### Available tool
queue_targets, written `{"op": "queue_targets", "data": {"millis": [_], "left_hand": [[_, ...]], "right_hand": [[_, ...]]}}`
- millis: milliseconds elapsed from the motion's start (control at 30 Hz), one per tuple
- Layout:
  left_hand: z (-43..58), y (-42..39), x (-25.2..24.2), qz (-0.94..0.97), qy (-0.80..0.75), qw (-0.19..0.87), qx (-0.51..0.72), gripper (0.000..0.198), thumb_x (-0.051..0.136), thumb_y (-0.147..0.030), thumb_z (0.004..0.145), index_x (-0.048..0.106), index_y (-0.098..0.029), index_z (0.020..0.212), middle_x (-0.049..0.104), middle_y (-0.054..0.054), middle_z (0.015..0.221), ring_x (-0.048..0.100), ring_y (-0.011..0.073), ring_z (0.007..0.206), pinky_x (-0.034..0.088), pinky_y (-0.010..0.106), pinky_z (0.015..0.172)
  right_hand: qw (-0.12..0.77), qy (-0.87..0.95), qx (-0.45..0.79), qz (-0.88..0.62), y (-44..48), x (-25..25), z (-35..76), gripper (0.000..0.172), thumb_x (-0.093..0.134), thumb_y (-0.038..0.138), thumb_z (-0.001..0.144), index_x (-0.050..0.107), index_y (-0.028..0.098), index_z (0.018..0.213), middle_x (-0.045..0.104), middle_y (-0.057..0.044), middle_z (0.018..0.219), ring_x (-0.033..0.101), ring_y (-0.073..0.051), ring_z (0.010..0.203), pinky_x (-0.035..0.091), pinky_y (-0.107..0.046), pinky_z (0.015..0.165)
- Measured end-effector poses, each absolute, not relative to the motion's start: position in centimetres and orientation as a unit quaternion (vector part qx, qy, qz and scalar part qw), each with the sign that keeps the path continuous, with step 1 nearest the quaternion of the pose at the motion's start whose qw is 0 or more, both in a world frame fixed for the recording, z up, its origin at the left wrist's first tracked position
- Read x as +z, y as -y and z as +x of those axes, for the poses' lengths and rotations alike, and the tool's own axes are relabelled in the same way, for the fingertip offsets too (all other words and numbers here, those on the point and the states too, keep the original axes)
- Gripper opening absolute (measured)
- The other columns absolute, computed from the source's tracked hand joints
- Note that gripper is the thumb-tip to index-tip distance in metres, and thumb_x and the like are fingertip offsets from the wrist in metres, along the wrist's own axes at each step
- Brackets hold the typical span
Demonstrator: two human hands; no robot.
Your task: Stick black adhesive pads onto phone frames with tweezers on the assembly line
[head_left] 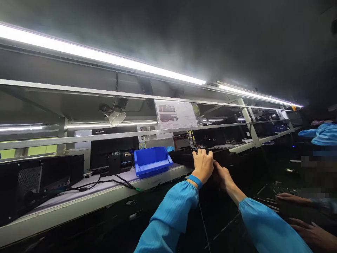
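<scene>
At the shelf [172, 173] edge, right of the blue bin [153, 165], reaches with half-curled left hand [204, 164], above a blue wristband [195, 181], to a dark, indistinct object [184, 157]; holds right hand [222, 174] just beside, lower. Cannot tell the right's opening, nor any grip by either.
</scene>
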State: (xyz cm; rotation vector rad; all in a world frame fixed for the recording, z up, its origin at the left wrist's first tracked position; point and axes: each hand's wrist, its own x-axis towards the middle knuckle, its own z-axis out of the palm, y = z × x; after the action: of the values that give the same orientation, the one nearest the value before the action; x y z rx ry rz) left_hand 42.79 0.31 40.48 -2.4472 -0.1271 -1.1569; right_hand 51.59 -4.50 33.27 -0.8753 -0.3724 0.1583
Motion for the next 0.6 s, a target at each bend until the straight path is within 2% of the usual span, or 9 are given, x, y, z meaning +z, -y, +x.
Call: {"op": "queue_targets", "data": {"millis": [167, 300, 400, 467, 600], "left_hand": [[43.7, -3.0, 40.2, -0.896, 0.042, 0.195, -0.397, 0.027, 0.055, -0.036, 0.098, 0.061, -0.018, 0.117, 0.061, 0.007, 0.115, 0.056, 0.0252, 0.112, 0.047, 0.044, 0.093], [43.8, -4.3, 39.9, -0.899, 0.056, 0.187, -0.391, 0.028, 0.057, -0.035, 0.098, 0.061, -0.017, 0.119, 0.062, 0.008, 0.116, 0.057, 0.0254, 0.113, 0.047, 0.044, 0.094], [43.2, -4.3, 40.1, -0.895, 0.063, 0.181, -0.404, 0.04, 0.057, -0.034, 0.097, 0.054, -0.015, 0.132, 0.059, 0.012, 0.129, 0.052, 0.0285, 0.126, 0.043, 0.046, 0.102], [42.1, -3.6, 40.2, -0.89, 0.054, 0.173, -0.417, 0.049, 0.055, -0.032, 0.097, 0.046, -0.014, 0.142, 0.052, 0.017, 0.142, 0.041, 0.0303, 0.138, 0.037, 0.046, 0.11], [38.0, -0.2, 39.6, -0.897, 0.0, 0.129, -0.422, 0.05, 0.048, -0.027, 0.097, 0.044, -0.01, 0.144, 0.044, 0.019, 0.151, 0.032, 0.0327, 0.145, 0.029, 0.048, 0.117]], "right_hand": [[0.865, 0.225, 0.13, -0.429, 3.8, 33.6, 52.6, 0.043, 0.069, 0.054, 0.087, 0.046, 0.02, 0.075, 0.045, 0.007, 0.046, 0.026, -0.002, 0.032, 0.015, -0.013, 0.031], [0.836, 0.239, 0.171, -0.463, 3.7, 34.0, 52.9, 0.033, 0.054, 0.044, 0.1, 0.051, 0.016, 0.082, 0.055, 0.001, 0.05, 0.02, 0.0, 0.032, 0.012, -0.011, 0.031], [0.82, 0.245, 0.18, -0.486, 4.7, 33.5, 52.0, 0.033, 0.047, 0.036, 0.103, 0.052, 0.014, 0.08, 0.058, -0.001, 0.052, 0.019, 0.0, 0.033, 0.012, -0.011, 0.031], [0.812, 0.253, 0.178, -0.495, 6.5, 32.1, 50.3, 0.031, 0.048, 0.036, 0.103, 0.056, 0.014, 0.083, 0.059, -0.001, 0.053, 0.021, -0.001, 0.035, 0.013, -0.011, 0.032], [0.769, 0.262, 0.214, -0.543, 12.9, 25.6, 44.5, 0.034, 0.057, 0.044, 0.097, 0.066, 0.012, 0.091, 0.063, -0.001, 0.056, 0.025, -0.004, 0.037, 0.015, -0.014, 0.034]]}}
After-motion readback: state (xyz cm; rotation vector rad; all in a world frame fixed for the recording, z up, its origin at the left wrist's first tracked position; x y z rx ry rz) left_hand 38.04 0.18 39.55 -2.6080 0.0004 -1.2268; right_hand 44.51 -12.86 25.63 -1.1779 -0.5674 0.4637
